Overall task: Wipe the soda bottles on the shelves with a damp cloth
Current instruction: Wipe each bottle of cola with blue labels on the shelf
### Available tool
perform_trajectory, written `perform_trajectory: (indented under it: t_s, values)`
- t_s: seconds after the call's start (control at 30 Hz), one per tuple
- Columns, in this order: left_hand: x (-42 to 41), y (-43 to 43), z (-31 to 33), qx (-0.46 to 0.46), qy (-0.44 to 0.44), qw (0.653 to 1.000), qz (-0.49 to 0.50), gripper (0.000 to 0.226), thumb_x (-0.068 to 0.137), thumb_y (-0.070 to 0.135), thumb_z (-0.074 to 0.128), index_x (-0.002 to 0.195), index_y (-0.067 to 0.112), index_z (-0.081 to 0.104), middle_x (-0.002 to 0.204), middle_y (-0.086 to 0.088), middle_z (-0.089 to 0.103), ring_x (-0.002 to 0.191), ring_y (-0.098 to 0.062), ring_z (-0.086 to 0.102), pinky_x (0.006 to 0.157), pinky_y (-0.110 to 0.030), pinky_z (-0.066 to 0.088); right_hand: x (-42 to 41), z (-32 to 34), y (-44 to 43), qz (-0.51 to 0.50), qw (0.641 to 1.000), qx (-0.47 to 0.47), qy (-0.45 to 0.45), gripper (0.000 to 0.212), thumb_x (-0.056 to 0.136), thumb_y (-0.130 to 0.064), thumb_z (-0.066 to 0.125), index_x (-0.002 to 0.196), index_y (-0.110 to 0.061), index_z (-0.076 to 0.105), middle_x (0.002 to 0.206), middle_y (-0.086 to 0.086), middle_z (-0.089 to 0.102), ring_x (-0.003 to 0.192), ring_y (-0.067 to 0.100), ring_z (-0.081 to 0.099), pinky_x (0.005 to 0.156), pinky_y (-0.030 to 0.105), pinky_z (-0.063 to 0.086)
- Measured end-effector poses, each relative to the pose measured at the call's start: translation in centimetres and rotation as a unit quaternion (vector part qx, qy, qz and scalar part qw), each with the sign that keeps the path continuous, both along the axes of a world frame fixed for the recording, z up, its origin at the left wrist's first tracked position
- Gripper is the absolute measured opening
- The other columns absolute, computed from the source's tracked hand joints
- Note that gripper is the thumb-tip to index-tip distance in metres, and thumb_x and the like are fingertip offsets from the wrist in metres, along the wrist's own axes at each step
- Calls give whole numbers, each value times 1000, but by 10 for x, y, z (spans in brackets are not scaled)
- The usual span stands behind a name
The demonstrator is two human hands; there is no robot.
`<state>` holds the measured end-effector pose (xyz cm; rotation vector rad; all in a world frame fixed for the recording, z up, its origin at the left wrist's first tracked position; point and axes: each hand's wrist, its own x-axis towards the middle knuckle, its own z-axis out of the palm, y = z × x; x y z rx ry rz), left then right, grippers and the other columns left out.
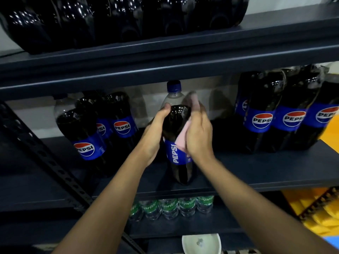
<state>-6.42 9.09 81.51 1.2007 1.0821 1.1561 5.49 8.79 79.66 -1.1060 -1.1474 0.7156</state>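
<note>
1. The left hand (156,132) grips the upper part of a cola bottle (178,162) from the left side, with the fingers curled round the dark shoulder and the thumb up near the neck.
2. The right hand (199,136) holds a pink cloth (180,142) and presses it against the right side of the same bottle, just above the blue label. Part of the cloth sticks up past the fingers beside the neck.
3. The bottle stands on its base near the front edge of the middle shelf (256,173), about halfway along it. Its blue cap is on.
4. Toward the left end of that shelf stands a group of cola bottles (86,140), apart from the held one.
5. Toward the right end stands a wrapped pack of cola bottles (275,116), its labels facing forward.
6. The top shelf (220,46) carries a row of dark bottles (110,21) along its left and middle part.
7. The bottom shelf (183,228) carries a row of green-labelled clear bottles (170,208) under the held bottle.
8. A white bowl (201,242) sits below, at the bottom edge of the view.
</note>
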Motion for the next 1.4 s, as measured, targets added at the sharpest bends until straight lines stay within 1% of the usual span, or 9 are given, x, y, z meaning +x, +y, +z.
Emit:
perform_trajectory:
  t_s: [0.1, 0.23, 0.43, 0.57, 0.77, 1.0, 1.17, 1.27, 1.4]
  values:
    - [-1, -2, 5, -3, 13, 1000, 14, 47, 107, 55, 40, 107, 35, 83, 114, 3, 80, 112, -12, 74, 113, -43, 49, 10, 43, 12, 42, 996, -32, -72, 35, 108, -47, 36, 106, -28, 66, 102, -3, 71, 99, 15, 65, 96, 40, 51]
    - [4, -11, 7, 4, -32, 999, 5, 52, 109, 51, 35, 126, 18, 72, 123, -7, 78, 116, -18, 73, 103, -38, 57, 5, 37, 17, 43, 996, 9, -81, 35, 102, -49, 37, 96, -30, 65, 97, -4, 71, 95, 14, 66, 91, 38, 52]
    - [11, -12, -6, 29, -13, 999, 14, 65, 89, 58, 67, 132, 10, 70, 118, -8, 79, 113, -18, 75, 94, -30, 60, -20, -34, 3, -95, 977, 167, -93, 47, 108, -37, 29, 155, -34, 28, 144, -6, 51, 131, 0, 47, 109, 17, 36]
    - [9, -5, -12, 8, -29, 999, 21, 89, 77, 71, 76, 142, 12, 61, 124, -2, 77, 116, -13, 73, 95, -27, 56, -26, -93, -14, -90, 992, 64, -59, 55, 106, -46, 26, 156, -24, 32, 137, -6, 51, 123, 7, 52, 104, 37, 46]
    - [7, 5, -16, 0, -42, 998, 37, 125, 50, 83, 88, 145, 9, 53, 128, -3, 75, 118, -14, 72, 100, -34, 54, -17, -127, -26, -6, 997, -62, 38, 51, 101, -63, 19, 147, -54, 38, 138, -21, 53, 131, 4, 49, 113, 46, 41]
    - [-1, -1, -9, 10, -19, 1000, -11, 71, 87, 65, 74, 140, 18, 65, 132, 0, 74, 126, -14, 68, 113, -37, 47, -9, -32, -2, 31, 997, -4, 72, 49, 107, -56, 28, 150, -42, 46, 151, -17, 49, 136, -4, 46, 116, 30, 37]
    - [0, -9, 0, 12, 7, 1000, 9, 45, 96, 62, 58, 121, 29, 75, 120, 3, 79, 117, -13, 72, 108, -39, 49, 11, 58, 9, 95, 992, -69, -40, 40, 105, -42, 40, 104, -14, 69, 91, 4, 73, 81, 18, 69, 73, 30, 44]
    - [5, -10, 3, 0, 7, 1000, 20, 49, 100, 58, 47, 123, 26, 76, 121, -2, 78, 119, -20, 71, 111, -44, 50, 11, 65, 14, 48, 990, -89, -97, 26, 107, -21, 42, 113, -8, 64, 110, 8, 70, 101, 28, 64, 78, 29, 34]
    - [13, -12, 2, 16, -16, 1000, 5, 48, 104, 52, 51, 126, 15, 73, 118, -8, 79, 111, -17, 75, 89, -29, 60, -7, 22, 8, -33, 995, 70, -56, 46, 107, -43, 32, 117, -16, 68, 94, -4, 69, 94, 5, 64, 90, 28, 50]
